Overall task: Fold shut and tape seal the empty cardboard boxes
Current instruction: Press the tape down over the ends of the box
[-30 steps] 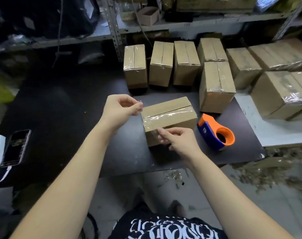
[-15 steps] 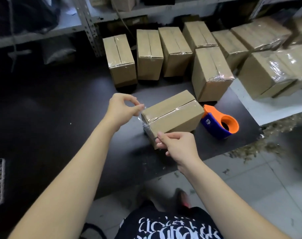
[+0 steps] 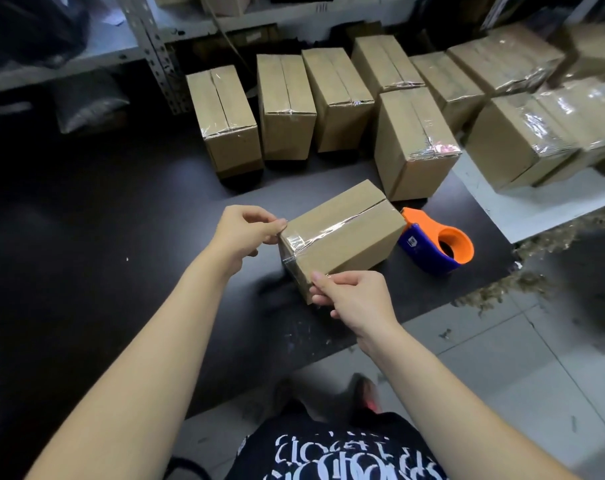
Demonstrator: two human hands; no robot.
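A closed brown cardboard box (image 3: 346,233) lies on the black table (image 3: 121,258), with clear tape (image 3: 296,244) running along its top seam and down its near end. My left hand (image 3: 245,233) pinches the tape's edge at the box's near-left top corner. At the near lower corner my right hand (image 3: 353,296) pinches the other edge of the tape. An orange and blue tape dispenser (image 3: 436,244) lies just right of the box, untouched.
Several taped boxes (image 3: 287,109) stand in a row behind the one I hold, with more on a white board (image 3: 522,209) at the right. Metal shelving (image 3: 152,46) runs along the back. The table's near edge meets a tiled floor (image 3: 502,358) strewn with scraps.
My left hand has moved in to the box corner, bringing the tape edge down onto it. The view shifted slightly; my right hand stays at the near corner.
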